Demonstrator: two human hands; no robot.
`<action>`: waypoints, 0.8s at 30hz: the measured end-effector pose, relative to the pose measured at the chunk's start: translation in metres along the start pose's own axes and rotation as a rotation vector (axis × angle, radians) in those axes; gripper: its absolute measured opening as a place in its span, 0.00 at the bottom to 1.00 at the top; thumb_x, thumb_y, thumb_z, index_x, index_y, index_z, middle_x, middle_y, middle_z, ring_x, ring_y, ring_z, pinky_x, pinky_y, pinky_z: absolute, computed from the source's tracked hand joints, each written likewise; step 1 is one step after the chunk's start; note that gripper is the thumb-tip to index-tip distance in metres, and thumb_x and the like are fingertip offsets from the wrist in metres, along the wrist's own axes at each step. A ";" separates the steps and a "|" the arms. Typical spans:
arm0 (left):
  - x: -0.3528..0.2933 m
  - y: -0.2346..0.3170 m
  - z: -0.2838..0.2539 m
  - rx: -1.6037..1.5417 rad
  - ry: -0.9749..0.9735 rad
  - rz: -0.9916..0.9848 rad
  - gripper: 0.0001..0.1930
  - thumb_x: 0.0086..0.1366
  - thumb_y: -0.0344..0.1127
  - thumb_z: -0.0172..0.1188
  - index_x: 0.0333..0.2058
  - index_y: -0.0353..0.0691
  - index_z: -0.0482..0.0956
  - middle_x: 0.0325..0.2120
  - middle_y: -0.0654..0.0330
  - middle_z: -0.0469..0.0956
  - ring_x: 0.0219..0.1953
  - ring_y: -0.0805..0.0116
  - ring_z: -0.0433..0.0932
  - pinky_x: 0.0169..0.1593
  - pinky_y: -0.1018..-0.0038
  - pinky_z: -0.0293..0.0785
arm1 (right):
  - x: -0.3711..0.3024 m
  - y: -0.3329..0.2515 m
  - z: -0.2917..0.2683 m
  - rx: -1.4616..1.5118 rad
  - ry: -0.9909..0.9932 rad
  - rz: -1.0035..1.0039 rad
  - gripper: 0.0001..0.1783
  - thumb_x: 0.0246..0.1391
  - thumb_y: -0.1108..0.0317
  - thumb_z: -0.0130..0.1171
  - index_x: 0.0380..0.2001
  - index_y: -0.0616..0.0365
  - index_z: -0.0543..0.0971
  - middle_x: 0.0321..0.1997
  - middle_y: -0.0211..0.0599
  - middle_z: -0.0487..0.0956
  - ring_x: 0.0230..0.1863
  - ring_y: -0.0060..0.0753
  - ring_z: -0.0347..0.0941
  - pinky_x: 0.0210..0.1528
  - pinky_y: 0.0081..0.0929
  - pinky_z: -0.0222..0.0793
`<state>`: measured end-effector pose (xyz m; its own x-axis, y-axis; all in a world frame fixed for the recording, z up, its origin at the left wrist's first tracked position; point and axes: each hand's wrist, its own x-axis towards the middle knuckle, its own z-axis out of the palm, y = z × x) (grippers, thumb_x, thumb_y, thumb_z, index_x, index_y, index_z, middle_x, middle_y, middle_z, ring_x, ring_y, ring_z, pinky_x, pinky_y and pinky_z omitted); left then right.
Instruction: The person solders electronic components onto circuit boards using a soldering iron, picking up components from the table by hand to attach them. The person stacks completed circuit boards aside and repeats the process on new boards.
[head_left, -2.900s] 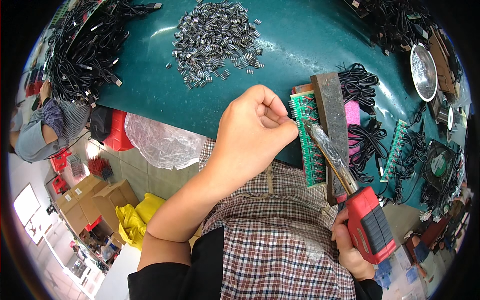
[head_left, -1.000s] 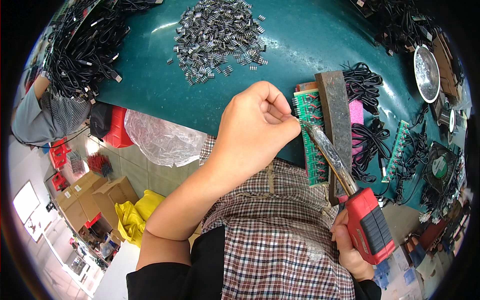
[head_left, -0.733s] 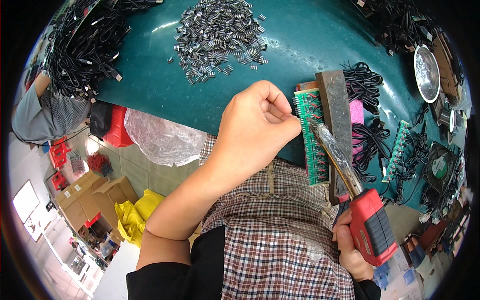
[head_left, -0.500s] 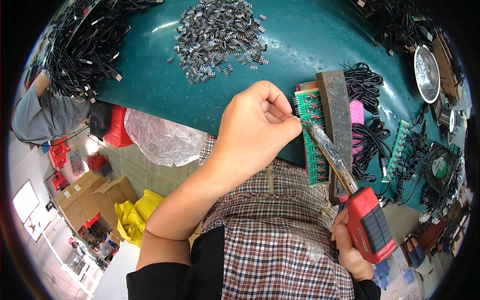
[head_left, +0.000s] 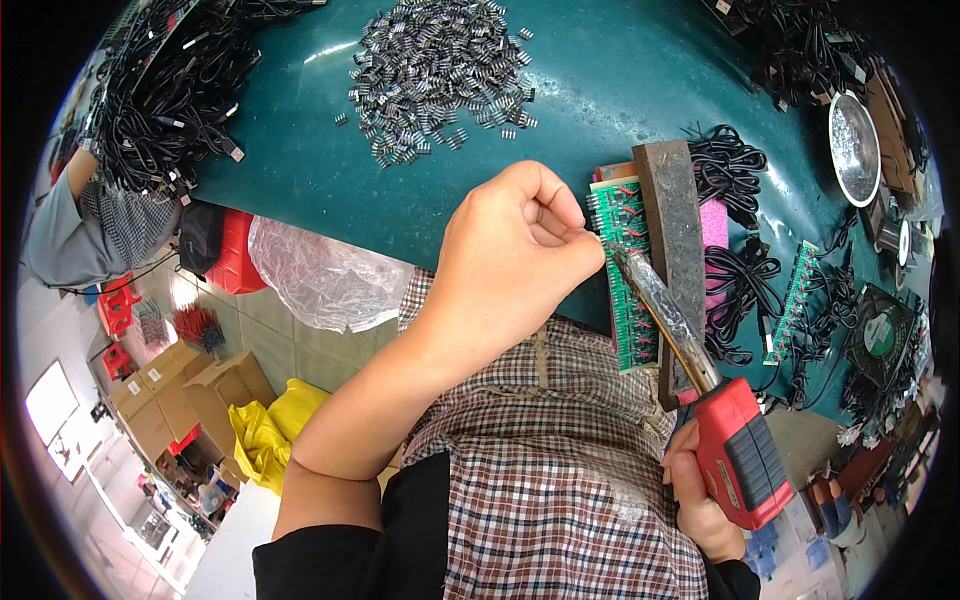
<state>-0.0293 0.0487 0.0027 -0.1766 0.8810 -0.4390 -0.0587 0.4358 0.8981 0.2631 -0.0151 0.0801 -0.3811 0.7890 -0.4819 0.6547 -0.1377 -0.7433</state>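
My right hand (head_left: 705,500) grips the red and black handle of a soldering iron (head_left: 735,450). The iron's metal shaft slants up and left over a green circuit board strip (head_left: 632,320), its tip at the board's left edge. Close to that tip, my left hand (head_left: 525,250) is closed in a pinch of thumb and forefinger; whatever the fingertips hold is too small to make out. Small red wire pieces and rows of pins show on the board. A dark grey bar (head_left: 672,230) lies along the board's right side.
Small black pin connectors (head_left: 440,75) are heaped at the table's far side. Bundled black cables (head_left: 170,100) pile up at far left, others (head_left: 740,280) right of the bar. A metal bowl (head_left: 853,150), a second board (head_left: 790,305) and a fan (head_left: 880,335) stand at right.
The soldering iron's handle has shifted very slightly down. My left hand stays in its place beside the board.
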 end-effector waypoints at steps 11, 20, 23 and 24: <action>0.000 -0.001 0.000 0.007 0.000 0.008 0.10 0.60 0.20 0.68 0.34 0.36 0.74 0.27 0.64 0.81 0.28 0.84 0.78 0.32 0.84 0.73 | -0.003 -0.006 0.001 0.006 0.022 0.109 0.14 0.43 0.75 0.70 0.37 0.59 0.84 0.32 0.38 0.83 0.32 0.45 0.82 0.36 0.35 0.79; 0.000 -0.001 0.000 0.007 0.005 0.010 0.10 0.60 0.21 0.68 0.34 0.36 0.74 0.27 0.64 0.81 0.28 0.84 0.78 0.31 0.85 0.72 | 0.001 -0.003 0.000 0.001 -0.006 -0.005 0.13 0.44 0.75 0.70 0.36 0.59 0.83 0.32 0.39 0.82 0.30 0.46 0.81 0.34 0.36 0.77; 0.000 -0.001 0.000 0.001 0.000 0.015 0.10 0.60 0.22 0.68 0.34 0.36 0.74 0.27 0.64 0.81 0.27 0.84 0.78 0.31 0.84 0.72 | 0.000 -0.003 0.000 -0.019 -0.009 -0.011 0.12 0.45 0.74 0.70 0.36 0.59 0.83 0.32 0.40 0.82 0.29 0.45 0.80 0.33 0.37 0.77; 0.001 -0.001 0.000 0.008 0.003 0.015 0.10 0.60 0.22 0.68 0.34 0.36 0.74 0.27 0.64 0.81 0.27 0.84 0.77 0.31 0.84 0.72 | 0.000 -0.003 0.000 -0.027 -0.006 -0.003 0.12 0.46 0.73 0.70 0.36 0.59 0.83 0.33 0.39 0.82 0.29 0.45 0.80 0.34 0.37 0.76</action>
<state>-0.0295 0.0486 0.0012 -0.1802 0.8868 -0.4255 -0.0479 0.4242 0.9043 0.2613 -0.0150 0.0822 -0.3867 0.7858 -0.4827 0.6709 -0.1194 -0.7318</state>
